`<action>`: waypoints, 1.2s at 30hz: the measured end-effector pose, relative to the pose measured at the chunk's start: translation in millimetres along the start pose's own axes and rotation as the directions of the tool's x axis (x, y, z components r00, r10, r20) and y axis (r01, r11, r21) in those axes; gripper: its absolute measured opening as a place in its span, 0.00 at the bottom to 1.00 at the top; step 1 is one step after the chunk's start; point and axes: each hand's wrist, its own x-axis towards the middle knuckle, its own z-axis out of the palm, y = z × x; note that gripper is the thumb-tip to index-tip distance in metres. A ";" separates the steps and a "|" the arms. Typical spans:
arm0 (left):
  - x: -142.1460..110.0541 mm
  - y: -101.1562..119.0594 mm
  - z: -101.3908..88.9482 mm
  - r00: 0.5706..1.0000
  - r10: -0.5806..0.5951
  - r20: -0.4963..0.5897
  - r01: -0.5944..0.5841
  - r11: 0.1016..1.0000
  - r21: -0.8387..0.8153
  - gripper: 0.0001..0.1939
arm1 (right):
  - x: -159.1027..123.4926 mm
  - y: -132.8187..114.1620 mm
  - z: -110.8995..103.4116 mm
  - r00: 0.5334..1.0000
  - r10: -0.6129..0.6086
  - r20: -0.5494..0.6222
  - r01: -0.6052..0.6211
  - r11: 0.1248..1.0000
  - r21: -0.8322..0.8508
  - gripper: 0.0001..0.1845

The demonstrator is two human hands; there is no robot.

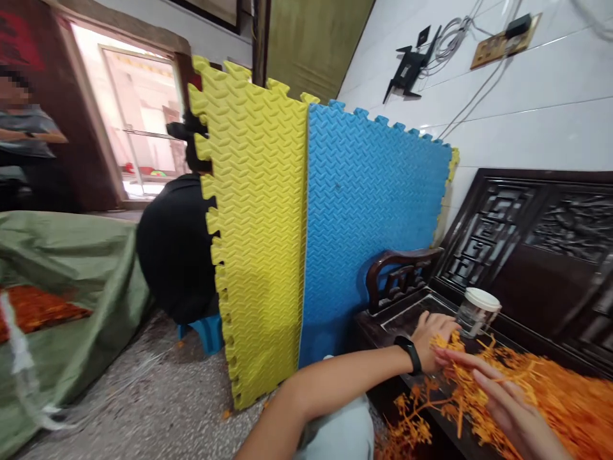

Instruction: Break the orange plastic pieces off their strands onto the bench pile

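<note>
My left hand [431,337], with a black band on its wrist, reaches onto the dark wooden bench [527,255] and its fingers curl round orange plastic strands [550,390] at the edge of a heap. My right hand [502,402] lies over the same heap with fingers stretched out flat, touching the strands. A clear plastic cup with a white lid [476,311] stands on the bench just behind my left hand.
Yellow foam mat [253,243] and blue foam mat [368,230] lean upright against the bench and wall. A person in black [175,249] sits on a blue stool behind them. A green sack [62,287] with orange pieces lies left. Another person stands far left.
</note>
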 end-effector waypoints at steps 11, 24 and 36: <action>0.9 32.2 -34.7 0.976 -0.207 -0.070 0.124 0.789 -0.602 0.21 | -8.2 -29.9 -0.3 0.972 -0.230 0.056 0.213 0.953 0.216 0.13; -13.7 20.1 -55.6 0.978 -0.181 0.108 0.210 0.819 -0.534 0.14 | -9.1 -25.9 -16.7 0.969 -0.231 -0.083 0.235 0.971 0.049 0.11; -19.1 27.5 -79.8 0.991 -0.079 -0.109 0.038 0.940 -0.339 0.10 | -26.4 -27.3 -23.2 0.960 -0.252 0.118 0.224 0.951 0.213 0.11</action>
